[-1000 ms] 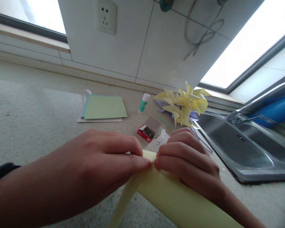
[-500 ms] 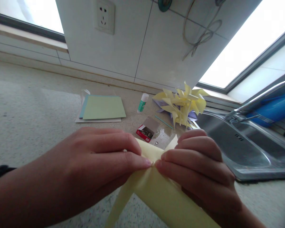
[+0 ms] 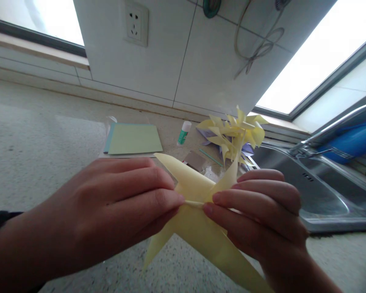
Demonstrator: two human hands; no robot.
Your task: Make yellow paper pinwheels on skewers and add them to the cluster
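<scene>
Close in front of me is a pale yellow paper pinwheel [image 3: 198, 181], its curled points spreading out to all sides. My left hand [image 3: 134, 195] is closed in a pinch near its middle, thumb and forefinger pressed together. From the other side my right hand [image 3: 256, 207] pinches it too, its other fingers curled in. Between the two sets of fingertips runs a thin pale strip [image 3: 193, 203]; I cannot tell whether it is a fold of the paper or a slim stick. The palms hide part of the pinwheel's blades.
Behind the hands lie a stack of coloured paper [image 3: 136, 138], a glue stick [image 3: 184, 133], a thin green stick [image 3: 210, 156] and a partly hidden small box [image 3: 195, 160]. Several yellow and purple pinwheels [image 3: 234, 130] are heaped beside the steel sink [image 3: 308, 191] on the right.
My fingertips have moved apart, and the pale strip now shows between them. The pinwheel has shifted, with its upper points rising into view and covering most of the small box.
</scene>
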